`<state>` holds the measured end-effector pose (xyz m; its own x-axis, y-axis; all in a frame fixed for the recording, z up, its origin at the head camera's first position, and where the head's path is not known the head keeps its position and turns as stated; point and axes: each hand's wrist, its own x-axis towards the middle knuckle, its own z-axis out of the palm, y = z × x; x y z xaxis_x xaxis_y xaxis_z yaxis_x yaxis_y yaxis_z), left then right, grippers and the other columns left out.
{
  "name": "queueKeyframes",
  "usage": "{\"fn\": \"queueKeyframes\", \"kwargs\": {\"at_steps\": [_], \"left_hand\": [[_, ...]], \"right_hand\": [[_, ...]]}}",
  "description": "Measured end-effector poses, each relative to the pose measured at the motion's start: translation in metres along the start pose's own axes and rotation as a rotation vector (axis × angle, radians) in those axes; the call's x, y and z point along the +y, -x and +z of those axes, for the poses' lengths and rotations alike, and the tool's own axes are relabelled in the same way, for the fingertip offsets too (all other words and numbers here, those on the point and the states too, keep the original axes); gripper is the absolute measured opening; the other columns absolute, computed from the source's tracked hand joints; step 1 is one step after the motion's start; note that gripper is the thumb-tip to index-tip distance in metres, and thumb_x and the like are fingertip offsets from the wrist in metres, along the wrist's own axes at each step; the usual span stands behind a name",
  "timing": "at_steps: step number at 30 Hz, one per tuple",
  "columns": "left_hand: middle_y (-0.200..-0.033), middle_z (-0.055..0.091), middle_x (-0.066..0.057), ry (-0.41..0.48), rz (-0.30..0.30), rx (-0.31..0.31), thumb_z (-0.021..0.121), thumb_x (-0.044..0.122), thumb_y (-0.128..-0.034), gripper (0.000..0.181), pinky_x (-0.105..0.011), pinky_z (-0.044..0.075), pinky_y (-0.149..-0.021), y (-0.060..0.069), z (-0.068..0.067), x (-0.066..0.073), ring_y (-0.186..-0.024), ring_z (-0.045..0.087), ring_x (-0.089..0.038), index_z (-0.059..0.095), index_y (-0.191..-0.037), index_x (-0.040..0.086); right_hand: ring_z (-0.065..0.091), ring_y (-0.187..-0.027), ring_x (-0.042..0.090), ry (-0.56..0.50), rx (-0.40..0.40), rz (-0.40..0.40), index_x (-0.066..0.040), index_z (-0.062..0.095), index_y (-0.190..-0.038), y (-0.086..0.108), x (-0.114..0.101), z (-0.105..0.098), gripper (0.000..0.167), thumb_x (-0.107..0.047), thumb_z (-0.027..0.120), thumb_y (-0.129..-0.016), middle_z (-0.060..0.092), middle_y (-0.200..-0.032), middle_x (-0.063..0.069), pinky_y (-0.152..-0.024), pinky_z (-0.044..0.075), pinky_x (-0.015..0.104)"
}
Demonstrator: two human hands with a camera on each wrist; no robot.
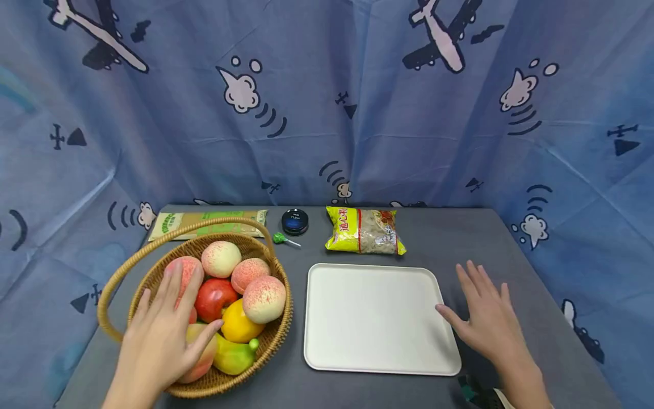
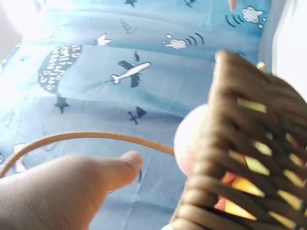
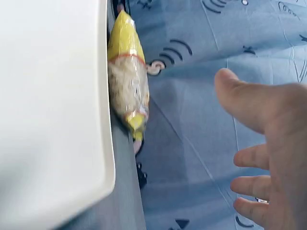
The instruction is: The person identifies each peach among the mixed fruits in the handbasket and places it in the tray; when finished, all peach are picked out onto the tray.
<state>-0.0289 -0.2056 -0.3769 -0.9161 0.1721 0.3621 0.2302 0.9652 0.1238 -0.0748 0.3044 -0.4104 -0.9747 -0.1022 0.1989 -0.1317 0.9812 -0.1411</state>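
In the head view my left hand, fingers straight and spread, is over the left side of a wicker basket. The basket holds several peaches, a red apple, a yellow round fruit and a yellow-green fruit. Whether the fingers touch the fruit cannot be told; the left wrist view shows the thumb apart from the basket wall. Beside the right edge of a white tray, my right hand has its fingers spread and holds nothing.
Behind the tray lies a yellow-ended bag of dry food. To its left are a round black tin and a green lollipop. A long green packet lies behind the basket, whose tall handle arches up. A blue curtain surrounds the grey table.
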Motion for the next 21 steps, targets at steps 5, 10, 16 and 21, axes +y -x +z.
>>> {"fn": "queueKeyframes", "kwargs": {"at_steps": [5,10,16,21], "left_hand": [[-0.144,0.046,-0.017,0.087,0.024,0.222,0.044,0.068,-0.0884,0.076,-0.033,0.027,-0.121,0.019,-0.008,0.007,-0.118,0.055,-0.038,0.042,-0.145,0.017],[-0.133,0.058,-0.013,0.225,-0.002,0.401,0.049,0.064,-0.0876,0.072,-0.001,0.021,-0.111,0.040,-0.014,0.005,-0.127,0.049,-0.005,0.057,-0.133,0.009],[-0.124,0.063,-0.016,0.448,-0.086,0.484,0.076,0.032,-0.0806,0.054,0.003,0.036,-0.097,0.064,-0.015,-0.003,-0.119,0.048,0.011,0.063,-0.124,0.001],[-0.122,0.065,-0.011,0.398,-0.426,0.343,0.080,0.000,-0.0711,0.061,0.006,0.033,-0.089,0.085,-0.017,-0.004,-0.110,0.044,0.021,0.063,-0.127,0.016]], "right_hand": [[0.026,-0.139,0.042,-0.096,0.028,-0.085,-0.001,0.032,-0.147,-0.009,-0.018,0.007,0.087,-0.051,0.066,-0.083,0.032,-0.149,0.026,-0.110,0.018,0.074],[0.030,-0.139,0.037,-0.174,0.058,-0.200,-0.005,0.036,-0.146,-0.022,-0.040,0.010,0.082,-0.045,0.070,-0.083,0.037,-0.148,0.021,-0.110,0.028,0.067],[0.039,-0.134,0.035,-0.279,0.095,-0.350,-0.009,0.038,-0.146,-0.041,-0.075,0.008,0.077,-0.038,0.072,-0.083,0.041,-0.147,0.014,-0.107,0.038,0.060],[0.042,-0.133,0.030,-0.422,0.087,-0.444,-0.014,0.039,-0.146,-0.050,-0.109,0.005,0.075,-0.031,0.074,-0.082,0.041,-0.148,0.008,-0.104,0.045,0.055]]}}
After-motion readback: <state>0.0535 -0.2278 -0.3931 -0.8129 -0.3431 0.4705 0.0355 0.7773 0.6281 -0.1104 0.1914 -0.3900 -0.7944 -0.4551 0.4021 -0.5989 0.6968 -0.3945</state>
